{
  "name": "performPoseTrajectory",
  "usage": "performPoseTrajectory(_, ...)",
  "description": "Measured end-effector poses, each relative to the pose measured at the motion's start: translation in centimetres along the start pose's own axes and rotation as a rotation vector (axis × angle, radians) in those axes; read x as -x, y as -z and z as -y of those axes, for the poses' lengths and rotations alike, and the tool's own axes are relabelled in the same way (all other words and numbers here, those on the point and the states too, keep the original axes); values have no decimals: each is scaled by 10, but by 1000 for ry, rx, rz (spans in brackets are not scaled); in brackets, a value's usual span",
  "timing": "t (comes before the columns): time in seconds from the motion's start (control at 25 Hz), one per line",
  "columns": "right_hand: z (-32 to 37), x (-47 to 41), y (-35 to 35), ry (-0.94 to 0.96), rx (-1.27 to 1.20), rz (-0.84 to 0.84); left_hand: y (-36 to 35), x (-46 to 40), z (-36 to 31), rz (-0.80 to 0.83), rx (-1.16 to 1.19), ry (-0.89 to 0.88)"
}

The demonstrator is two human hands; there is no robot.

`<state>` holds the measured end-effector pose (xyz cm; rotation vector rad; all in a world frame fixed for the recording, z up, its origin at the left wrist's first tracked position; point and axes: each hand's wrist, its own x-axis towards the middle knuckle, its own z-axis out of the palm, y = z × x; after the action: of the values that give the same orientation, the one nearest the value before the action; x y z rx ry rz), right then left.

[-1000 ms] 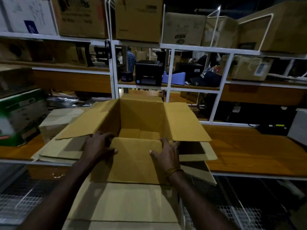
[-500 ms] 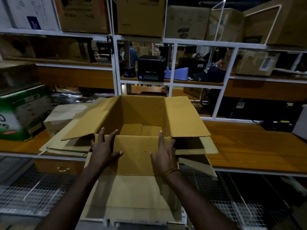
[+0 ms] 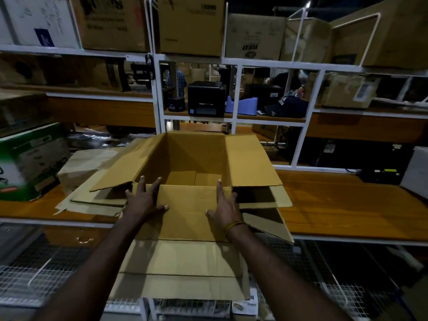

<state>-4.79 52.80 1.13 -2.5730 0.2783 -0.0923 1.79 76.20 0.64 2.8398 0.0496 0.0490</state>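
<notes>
An open brown cardboard box (image 3: 192,156) stands on the wooden bench, its side flaps spread left and right and its near flap (image 3: 187,212) folded toward me. My left hand (image 3: 144,199) lies flat on the left part of that near flap, fingers straight and spread, fingertips at the box's rim. My right hand (image 3: 225,206), with a thread band at the wrist, presses flat on the flap's right part, fingers pointing up to the rim. The box's inside holds nothing I can see.
Flattened cardboard sheets (image 3: 97,198) lie under and left of the box. A green and white carton (image 3: 27,163) stands far left. The wooden bench (image 3: 342,205) stretches right. Behind, white shelving (image 3: 234,62) carries boxes, a black printer (image 3: 206,98) and a blue tape dispenser (image 3: 242,105). Wire mesh (image 3: 34,274) lies below.
Both hands have straightened from a curled hold on the near flap to lying flat on it, fingers reaching up to the rim. The view has shifted back slightly.
</notes>
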Motion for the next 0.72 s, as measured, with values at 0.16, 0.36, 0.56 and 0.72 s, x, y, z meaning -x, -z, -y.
performPoseTrajectory(0.16,-6,5,1,19,22,-35,-7,31,-51,-59,32,1)
performPoseTrajectory(0.36,-46,10,15,109,5,-110,-38,56,-119,-120,13,-241)
performPoseTrajectory(0.56,-125,13,49,108,-3,-183,-74,81,-198,-311,112,-444)
performPoseTrajectory(0.72,-211,17,90,75,58,-243,-107,92,-278,-309,189,-601)
